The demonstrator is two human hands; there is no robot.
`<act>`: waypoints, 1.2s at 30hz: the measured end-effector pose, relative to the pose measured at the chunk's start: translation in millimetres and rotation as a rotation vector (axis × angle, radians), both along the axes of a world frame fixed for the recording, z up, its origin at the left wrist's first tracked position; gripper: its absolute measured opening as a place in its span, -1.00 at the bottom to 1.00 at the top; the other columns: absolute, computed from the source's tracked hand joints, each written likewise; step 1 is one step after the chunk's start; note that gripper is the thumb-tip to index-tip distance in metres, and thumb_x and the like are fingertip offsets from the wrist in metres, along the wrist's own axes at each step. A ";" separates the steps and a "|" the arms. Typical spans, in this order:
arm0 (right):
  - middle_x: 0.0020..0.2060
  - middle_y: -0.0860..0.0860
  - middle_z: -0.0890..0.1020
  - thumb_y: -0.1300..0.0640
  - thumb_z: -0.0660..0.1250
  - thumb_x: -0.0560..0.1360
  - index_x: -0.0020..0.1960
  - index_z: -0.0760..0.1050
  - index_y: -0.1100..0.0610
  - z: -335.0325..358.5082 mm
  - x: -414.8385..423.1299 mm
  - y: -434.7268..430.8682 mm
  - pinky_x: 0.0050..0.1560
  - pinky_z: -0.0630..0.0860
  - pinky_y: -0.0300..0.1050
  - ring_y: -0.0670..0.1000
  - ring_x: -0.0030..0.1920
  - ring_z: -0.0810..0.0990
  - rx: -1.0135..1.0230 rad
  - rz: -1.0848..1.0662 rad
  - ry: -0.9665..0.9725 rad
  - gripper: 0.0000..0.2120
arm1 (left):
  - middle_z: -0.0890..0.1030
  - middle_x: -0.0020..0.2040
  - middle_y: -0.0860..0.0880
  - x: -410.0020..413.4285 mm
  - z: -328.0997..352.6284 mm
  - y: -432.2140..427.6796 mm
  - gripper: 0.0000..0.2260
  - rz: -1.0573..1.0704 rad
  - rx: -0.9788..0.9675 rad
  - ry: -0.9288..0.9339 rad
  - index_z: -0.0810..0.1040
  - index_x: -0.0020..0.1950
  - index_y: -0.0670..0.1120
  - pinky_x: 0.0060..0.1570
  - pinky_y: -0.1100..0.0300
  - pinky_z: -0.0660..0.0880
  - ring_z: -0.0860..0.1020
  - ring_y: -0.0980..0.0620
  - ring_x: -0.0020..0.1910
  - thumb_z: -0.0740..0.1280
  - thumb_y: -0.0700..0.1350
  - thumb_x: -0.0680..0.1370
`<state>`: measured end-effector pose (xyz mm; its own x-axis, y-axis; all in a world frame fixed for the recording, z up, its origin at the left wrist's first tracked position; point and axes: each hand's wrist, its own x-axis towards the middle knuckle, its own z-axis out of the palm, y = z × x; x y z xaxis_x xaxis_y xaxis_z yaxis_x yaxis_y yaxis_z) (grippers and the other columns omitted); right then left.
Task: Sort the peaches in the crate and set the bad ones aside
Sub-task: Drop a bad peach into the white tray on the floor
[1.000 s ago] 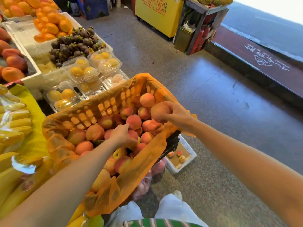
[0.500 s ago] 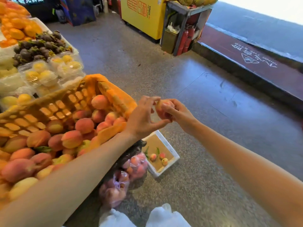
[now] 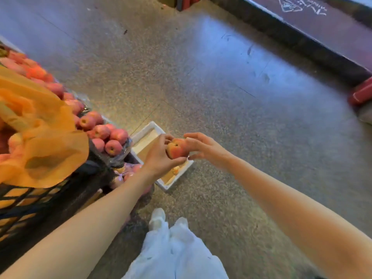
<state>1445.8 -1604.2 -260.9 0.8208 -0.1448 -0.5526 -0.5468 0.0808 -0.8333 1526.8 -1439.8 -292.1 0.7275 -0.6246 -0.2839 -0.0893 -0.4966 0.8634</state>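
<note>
A pink and yellow peach point(image 3: 178, 148) is held between both hands above a white foam box point(image 3: 145, 135) on the floor. My left hand point(image 3: 161, 158) grips it from the left and below. My right hand point(image 3: 203, 147) pinches it from the right. The black crate point(image 3: 40, 198), lined with an orange plastic bag point(image 3: 46, 141), fills the left edge; a few peaches point(image 3: 14, 140) show inside it. My hands hide most of the box's inside; a bit of yellow fruit point(image 3: 176, 170) shows below them.
A heap of red apples point(image 3: 104, 133) lies right of the crate, and bagged fruit point(image 3: 124, 174) sits beneath it. My white trousers and shoes point(image 3: 161, 218) are at the bottom centre. The speckled floor stretches to a dark raised step point(image 3: 302, 33) at the far right.
My left hand left the crate and joined my right hand on the peach. Both hands carried it right and down, over the white box. The view swung down toward the floor.
</note>
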 end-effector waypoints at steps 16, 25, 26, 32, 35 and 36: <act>0.21 0.03 0.48 0.13 0.31 0.56 0.31 0.45 0.11 -487.4 14.7 -69.0 0.09 0.45 -0.25 0.00 0.23 0.48 -0.327 -0.088 0.268 -0.67 | 0.54 0.07 -0.01 37.2 -475.7 -39.3 -0.46 -0.085 0.501 0.067 0.41 0.15 0.00 -0.05 0.07 0.45 0.52 -0.09 0.03 0.57 0.04 0.28; 0.57 0.05 0.02 0.01 0.33 0.54 0.55 0.09 0.09 -680.9 31.7 -84.4 0.50 0.08 0.15 0.13 0.55 -0.06 -0.622 0.121 0.306 -0.32 | 0.58 0.07 -0.06 33.7 -680.3 -34.6 -0.45 -0.209 0.671 0.030 0.40 0.16 -0.02 -0.06 0.03 0.44 0.50 -0.14 0.09 0.55 0.03 0.28; 0.57 0.04 0.04 0.00 0.33 0.54 0.55 0.08 0.10 -690.7 32.3 -83.8 0.49 0.11 0.15 0.13 0.54 -0.05 -0.668 0.136 0.302 -0.31 | 0.58 0.07 -0.07 33.5 -691.8 -33.9 -0.44 -0.216 0.685 0.034 0.39 0.17 -0.01 -0.07 0.03 0.45 0.50 -0.14 0.09 0.55 0.03 0.28; 0.55 0.02 0.11 0.02 0.33 0.54 0.52 0.16 0.11 -700.0 30.1 -85.0 0.45 0.15 0.10 0.12 0.52 -0.01 -0.706 0.116 0.268 -0.37 | 0.52 0.16 -0.17 29.6 -712.2 -37.5 -0.40 -0.272 0.703 0.017 0.34 0.34 -0.08 0.06 -0.01 0.43 0.48 -0.20 0.15 0.50 0.01 0.38; 0.49 0.06 0.25 0.04 0.31 0.55 0.48 0.25 0.13 -665.5 28.9 -82.8 0.48 0.15 0.09 0.09 0.50 0.12 -0.639 0.117 0.277 -0.45 | 0.46 0.24 -0.17 26.1 -678.0 -38.5 -0.46 -0.264 0.713 0.004 0.36 0.35 -0.11 0.16 -0.03 0.41 0.42 -0.19 0.24 0.45 -0.02 0.43; 0.45 0.05 0.32 0.05 0.31 0.55 0.45 0.31 0.12 -646.9 28.5 -80.3 0.47 0.19 0.09 0.06 0.47 0.20 -0.618 0.111 0.264 -0.49 | 0.46 0.24 -0.17 24.3 -659.7 -37.9 -0.50 -0.267 0.717 -0.007 0.39 0.33 -0.11 0.16 -0.03 0.41 0.42 -0.18 0.24 0.44 -0.02 0.45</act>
